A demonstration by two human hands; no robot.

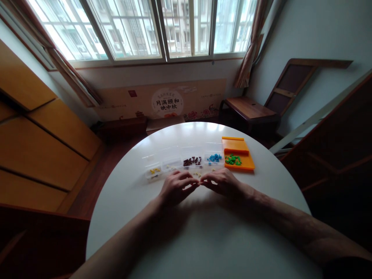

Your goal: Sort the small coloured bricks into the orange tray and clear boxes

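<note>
My left hand (178,188) and my right hand (222,182) meet fingertip to fingertip above the white table. Fingers on both are closed in a pinch, and whatever lies between them is too small to make out. Just beyond the fingertips, a few pale yellow bits (197,174) are scattered on the tabletop. Behind the hands stands a row of clear plastic boxes with open lids. One holds yellow pieces (155,170), another dark brown pieces (192,161), another blue pieces (215,158). Green pieces (233,159) lie in an orange tray (247,164) at the right end.
The round white table (122,201) has its curved far edge behind the boxes. A wooden chair (251,108) stands beyond it to the right, near the wall. Wooden cabinets (55,135) are on the left, and a barred window (145,31) is at the back.
</note>
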